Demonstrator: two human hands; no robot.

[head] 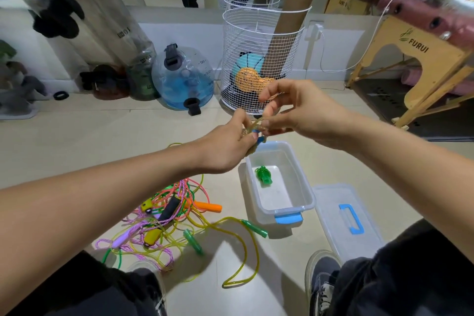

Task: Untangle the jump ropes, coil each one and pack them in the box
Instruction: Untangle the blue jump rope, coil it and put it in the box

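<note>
One tan rope bundle (252, 133) with blue handles sits in mid-air above the box's far end, gripped in the left hand (225, 146), fingers curled round it; the right hand (295, 110) pinches a strand at its top. One clear box (305, 187) with a blue latch holds one coiled green rope (264, 174), plenty of white bottom bare beside it. Its lid (346, 223) lies just right. One tangled pile (164, 218) spreads left: yellow, pink, purple cords, several handles, open tile all round.
</note>
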